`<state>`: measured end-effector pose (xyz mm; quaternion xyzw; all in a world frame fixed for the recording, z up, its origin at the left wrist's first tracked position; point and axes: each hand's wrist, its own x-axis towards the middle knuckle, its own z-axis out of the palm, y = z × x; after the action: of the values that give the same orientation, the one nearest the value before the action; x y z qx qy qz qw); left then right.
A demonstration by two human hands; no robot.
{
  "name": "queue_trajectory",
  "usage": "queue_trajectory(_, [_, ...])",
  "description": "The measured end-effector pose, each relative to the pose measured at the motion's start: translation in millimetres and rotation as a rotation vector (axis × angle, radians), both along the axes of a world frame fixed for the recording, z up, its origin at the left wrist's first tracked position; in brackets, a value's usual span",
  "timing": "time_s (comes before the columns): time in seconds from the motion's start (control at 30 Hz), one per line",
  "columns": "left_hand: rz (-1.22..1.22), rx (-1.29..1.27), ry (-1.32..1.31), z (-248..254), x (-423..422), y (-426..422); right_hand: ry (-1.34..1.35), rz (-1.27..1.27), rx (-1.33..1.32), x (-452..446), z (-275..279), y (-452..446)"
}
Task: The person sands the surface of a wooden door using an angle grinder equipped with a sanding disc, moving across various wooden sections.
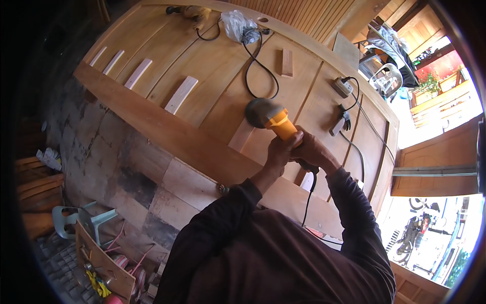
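Both my hands are wrapped round the body of an orange power tool (283,126), which has a dark round disc at its far end. My left hand (280,153) is closed on the tool's left side, and my right hand (315,150) is closed on its right side and rear. The disc is over a large panelled wooden piece (223,101), near its middle; whether it touches the wood cannot be made out. A black cord (310,195) runs down from the tool's rear. Sleeves cover both wrists.
Wooden strips (181,95) and a small block (287,63) lie on the panel. Another power tool (198,14) and a plastic bag (237,25) are at its far edge. A socket box (342,87) with cords lies right. A plastic stool (83,223) stands lower left.
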<state>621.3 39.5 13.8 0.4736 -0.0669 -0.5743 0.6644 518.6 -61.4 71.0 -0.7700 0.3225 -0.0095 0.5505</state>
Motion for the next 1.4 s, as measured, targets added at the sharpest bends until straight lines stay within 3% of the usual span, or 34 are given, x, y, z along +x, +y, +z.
queue_trajectory(0.5, [0.001, 0.094, -0.125, -5.6, -4.2, 19.5, -0.08, 0.004, 0.053, -7.3, -11.1, 19.5])
queue_trajectory(0.7, [-0.01, 0.115, -0.071, 2.6, -4.7, 36.1, 0.13, 0.041, -0.034, -3.5, 20.2, 38.4])
queue_trajectory(0.83, [0.042, 0.084, -0.096, -10.5, -15.4, 43.8, -0.083, 0.105, -0.16, -15.4, -3.1, 43.1])
queue_trajectory(0.93, [0.037, 0.097, -0.154, -13.8, -13.9, 39.1, 0.171, 0.058, -0.107, -11.0, 9.0, 39.4])
queue_trajectory(1.03, [-0.029, 0.084, -0.283, -17.3, -5.4, 27.9, 0.033, 0.009, -0.07, -11.4, 5.3, 32.3])
queue_trajectory(1.1, [-0.075, 0.14, -0.342, -18.6, -0.7, 20.7, -0.255, 0.06, -0.088, -20.7, -58.7, 15.0])
queue_trajectory(1.2, [-0.07, 0.171, -0.244, -69.9, 10.8, 6.1, -0.004, 0.088, -0.265, -14.1, -36.9, 20.0])
queue_trajectory(1.23, [-0.002, 0.127, -0.169, -74.9, 9.1, 7.4, -0.003, 0.03, -0.183, -13.6, -27.5, 25.8])
queue_trajectory(1.4, [-0.002, 0.168, -0.344, -62.0, 15.8, 12.8, -0.023, -0.037, 0.05, -16.2, -9.3, 33.7])
